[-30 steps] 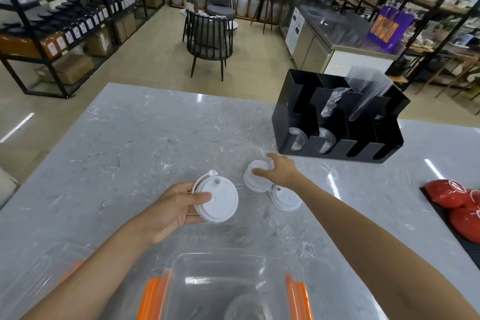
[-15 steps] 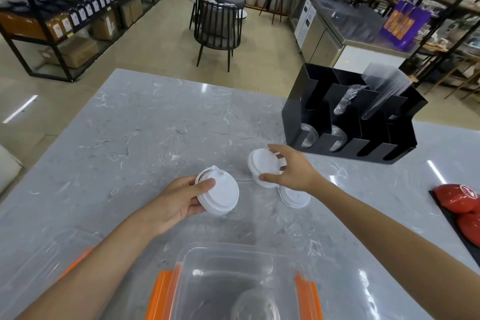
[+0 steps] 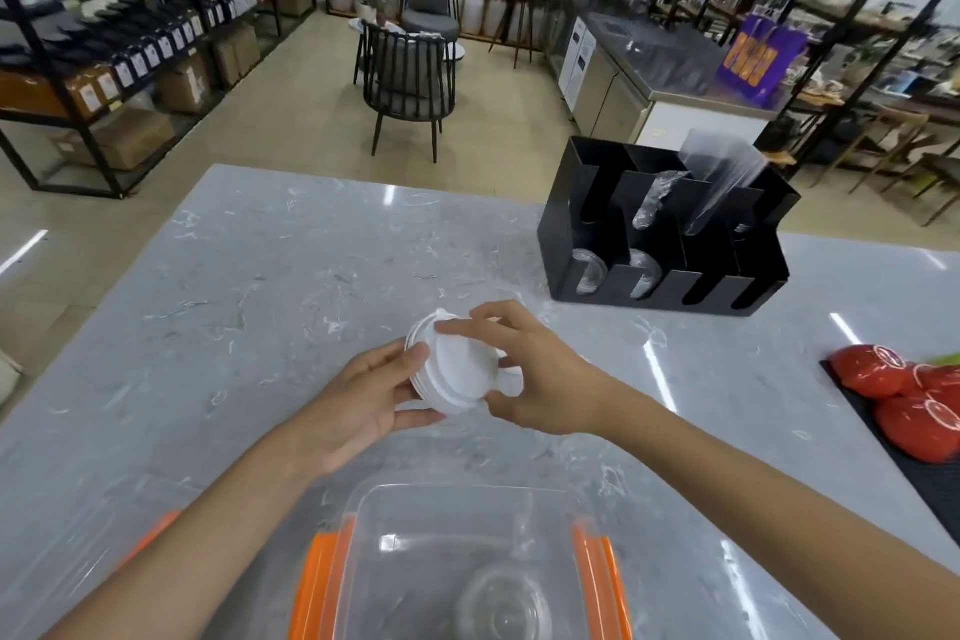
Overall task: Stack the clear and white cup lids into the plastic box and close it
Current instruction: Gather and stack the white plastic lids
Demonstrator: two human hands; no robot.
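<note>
Marble counter [image 3: 270, 276]: both hands' fingers [image 3: 457, 327] curled round white lids [image 3: 457, 372], prob. stacked.

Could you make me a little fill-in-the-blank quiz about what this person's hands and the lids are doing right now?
1. Both hands, left hand and right hand, hold a stack of ____ round plastic cup lids.
2. The clear plastic box has ____ side clips.
3. The lid already lying inside the box is ____.

Missing words: white; orange; clear
</note>
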